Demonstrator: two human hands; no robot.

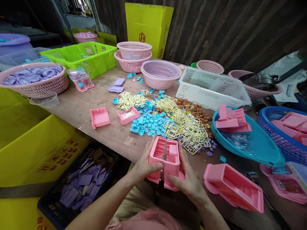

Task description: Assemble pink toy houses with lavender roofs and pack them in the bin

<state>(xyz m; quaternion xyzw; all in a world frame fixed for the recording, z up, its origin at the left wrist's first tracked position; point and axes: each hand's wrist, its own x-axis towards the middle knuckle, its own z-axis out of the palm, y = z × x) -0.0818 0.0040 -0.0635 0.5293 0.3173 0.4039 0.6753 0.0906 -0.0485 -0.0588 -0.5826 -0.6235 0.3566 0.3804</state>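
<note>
Two pink plastic shell halves are held upright at the table's front edge, with a narrow jagged gap between them. My left hand (pixel 148 163) is closed around the left pink half (pixel 157 153). Around the right pink half (pixel 173 163) my right hand (pixel 188 179) is closed, its thumb on the near face. Beyond the hands lie small blue plastic pieces (pixel 151 123) and cream part frames (pixel 189 127). A finished-looking pink box (pixel 236 187) lies tilted to the right of my right hand.
A pink tray (pixel 100 117) and another with a printed insert (pixel 129 115) lie left of the pile. A blue basin (pixel 268 153) holds pink parts at right. Behind stand a white basket (pixel 213 95) and a green crate (pixel 72 57). A dark crate (pixel 51 210) sits low at left.
</note>
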